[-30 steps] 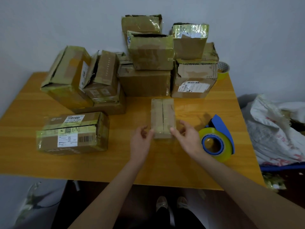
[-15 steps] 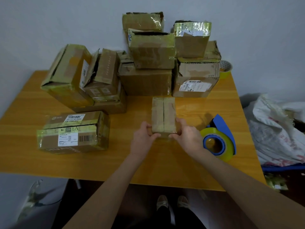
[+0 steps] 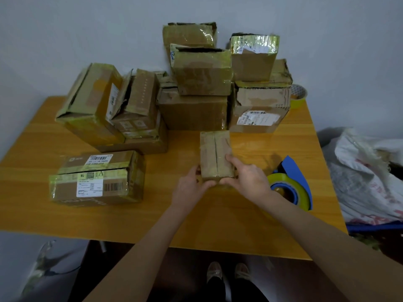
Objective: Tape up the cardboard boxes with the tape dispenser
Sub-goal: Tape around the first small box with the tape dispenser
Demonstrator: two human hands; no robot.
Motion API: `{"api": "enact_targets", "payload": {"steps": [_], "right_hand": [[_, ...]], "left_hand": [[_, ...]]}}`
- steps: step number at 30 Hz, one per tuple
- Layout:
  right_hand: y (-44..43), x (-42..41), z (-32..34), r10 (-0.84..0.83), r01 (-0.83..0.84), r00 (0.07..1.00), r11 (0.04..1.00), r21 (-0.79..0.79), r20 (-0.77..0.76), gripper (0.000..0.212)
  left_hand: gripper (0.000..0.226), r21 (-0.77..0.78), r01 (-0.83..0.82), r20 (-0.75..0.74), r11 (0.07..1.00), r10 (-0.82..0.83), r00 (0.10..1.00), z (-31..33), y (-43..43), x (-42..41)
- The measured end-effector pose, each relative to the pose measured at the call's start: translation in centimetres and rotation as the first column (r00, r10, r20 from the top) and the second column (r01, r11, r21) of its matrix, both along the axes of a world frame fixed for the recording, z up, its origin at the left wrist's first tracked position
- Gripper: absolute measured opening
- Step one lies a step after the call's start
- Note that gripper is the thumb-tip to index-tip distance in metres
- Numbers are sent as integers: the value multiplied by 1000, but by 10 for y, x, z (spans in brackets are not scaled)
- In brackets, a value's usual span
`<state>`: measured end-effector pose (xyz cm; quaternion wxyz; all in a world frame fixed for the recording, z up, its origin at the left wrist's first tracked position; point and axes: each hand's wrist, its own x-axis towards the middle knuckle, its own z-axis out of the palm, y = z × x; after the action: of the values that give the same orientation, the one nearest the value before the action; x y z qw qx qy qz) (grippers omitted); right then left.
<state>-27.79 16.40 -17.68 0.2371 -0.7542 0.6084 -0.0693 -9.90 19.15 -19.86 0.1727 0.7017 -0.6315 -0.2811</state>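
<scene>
Your left hand (image 3: 192, 187) and right hand (image 3: 247, 179) curl round the near end of the small box (image 3: 214, 153), mid-table. Press its flaps flush along the centre seam before reaching right for the tape dispenser (image 3: 291, 188). Its contents are hidden, as are those of the stacked boxes (image 3: 196, 112) beyond.

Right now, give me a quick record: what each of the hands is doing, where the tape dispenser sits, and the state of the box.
left hand: grips the small box at its near left corner
right hand: grips its near right corner, fingers on top
small box: flat on the table, flaps closed, seam down the middle
tape dispenser: on the table, right of the right hand, not held
other boxes: piled at the back
</scene>
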Motion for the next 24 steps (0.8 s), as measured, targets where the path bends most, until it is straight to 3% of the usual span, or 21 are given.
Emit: {"api": "enact_targets", "payload": {"steps": [7, 11, 15, 24], "right_hand": [[-7, -2, 0, -66, 62, 992, 997, 44, 106, 48], [-13, 5, 5, -330, 236, 882, 927, 290, 338, 82], [-11, 33, 5, -291, 153, 886, 918, 364, 361, 89], [7, 154, -2, -117, -115, 861, 903, 413, 496, 70]], "left_hand": [[40, 19, -107, -18, 994, 108, 994, 9, -10, -17], [43, -23, -168, 48, 986, 169, 985, 21, -11, -7], [41, 8, -133, 77, 991, 132, 988, 26, -7, 0], [43, -34, -399, 271, 916, 392, 879, 43, 39, 97]]}}
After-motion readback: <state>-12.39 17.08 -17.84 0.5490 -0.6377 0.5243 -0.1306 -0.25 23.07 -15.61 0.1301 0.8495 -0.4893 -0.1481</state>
